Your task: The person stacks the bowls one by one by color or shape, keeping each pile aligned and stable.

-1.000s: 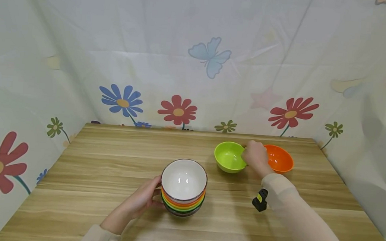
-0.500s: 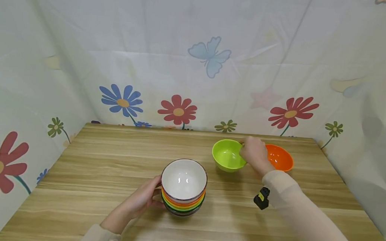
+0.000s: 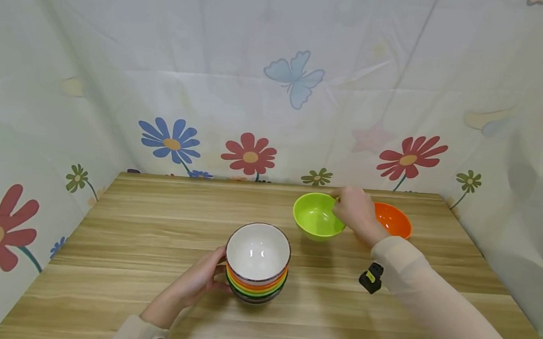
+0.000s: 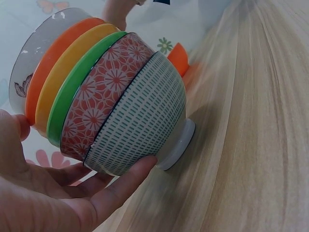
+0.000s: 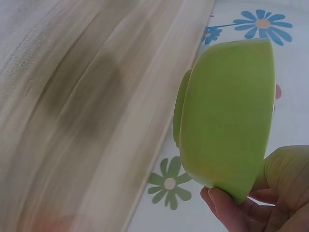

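Observation:
In the head view a stack of bowls (image 3: 256, 289) stands at the middle of the table, a white one with a dark rim on top. My left hand (image 3: 201, 279) holds its left side. Seen from the left wrist, the thumb is by the orange bowl's rim (image 4: 63, 63), and the fingers curve under the lowest bowl (image 4: 145, 113), white with green dashes. A red flower-patterned bowl (image 4: 104, 96) sits inside that one, with green and yellow bowls above. My right hand (image 3: 357, 213) pinches the rim of a lime green bowl (image 5: 227, 116), which hangs above the table.
An orange bowl (image 3: 393, 220) sits at the back right, partly hidden behind my right hand and wrist. The wooden table (image 3: 154, 219) ends at a patterned curtain (image 3: 211, 81) at the back and sides.
My right hand has carried the lime green bowl slightly up and to the left, away from the orange bowl. My left hand and the stack have stayed in place.

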Demonstrator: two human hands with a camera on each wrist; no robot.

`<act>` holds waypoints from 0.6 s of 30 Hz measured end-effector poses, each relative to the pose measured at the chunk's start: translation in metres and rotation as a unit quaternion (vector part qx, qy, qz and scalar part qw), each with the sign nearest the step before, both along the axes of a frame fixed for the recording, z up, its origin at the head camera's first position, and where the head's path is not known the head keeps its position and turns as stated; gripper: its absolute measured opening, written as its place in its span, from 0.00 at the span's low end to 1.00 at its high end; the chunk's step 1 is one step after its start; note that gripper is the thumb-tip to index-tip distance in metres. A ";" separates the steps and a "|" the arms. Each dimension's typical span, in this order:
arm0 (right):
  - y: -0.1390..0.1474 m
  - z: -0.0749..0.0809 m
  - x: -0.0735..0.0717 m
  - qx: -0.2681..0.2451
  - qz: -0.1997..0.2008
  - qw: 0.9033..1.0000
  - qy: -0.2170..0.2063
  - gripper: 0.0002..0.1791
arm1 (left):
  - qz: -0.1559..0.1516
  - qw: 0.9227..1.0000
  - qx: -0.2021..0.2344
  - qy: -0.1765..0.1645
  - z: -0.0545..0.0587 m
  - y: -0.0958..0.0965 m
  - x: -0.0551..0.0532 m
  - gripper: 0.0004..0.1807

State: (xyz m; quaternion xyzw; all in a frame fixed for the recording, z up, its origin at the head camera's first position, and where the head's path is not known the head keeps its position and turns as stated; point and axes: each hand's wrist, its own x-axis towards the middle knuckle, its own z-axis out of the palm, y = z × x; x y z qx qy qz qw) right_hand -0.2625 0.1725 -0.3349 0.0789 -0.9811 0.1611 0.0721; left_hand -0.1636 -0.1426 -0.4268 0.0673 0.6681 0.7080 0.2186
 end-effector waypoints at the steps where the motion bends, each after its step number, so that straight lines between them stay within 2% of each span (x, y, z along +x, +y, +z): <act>1: -0.001 0.002 0.001 -0.001 0.003 1.000 0.000 0.19 | 0.000 1.000 0.000 0.000 0.000 0.000 0.000 0.35; 6: -0.006 0.009 0.005 -0.001 0.012 1.000 0.004 0.18 | 0.002 1.000 0.001 -0.004 0.000 0.000 0.000 0.36; 14: -0.010 0.022 0.010 0.009 0.035 0.999 0.037 0.17 | 0.003 1.000 0.001 -0.002 0.000 0.001 0.000 0.36; 18: -0.012 0.028 0.014 0.005 0.039 0.999 0.036 0.17 | 0.002 1.000 0.004 0.000 0.000 0.001 0.000 0.36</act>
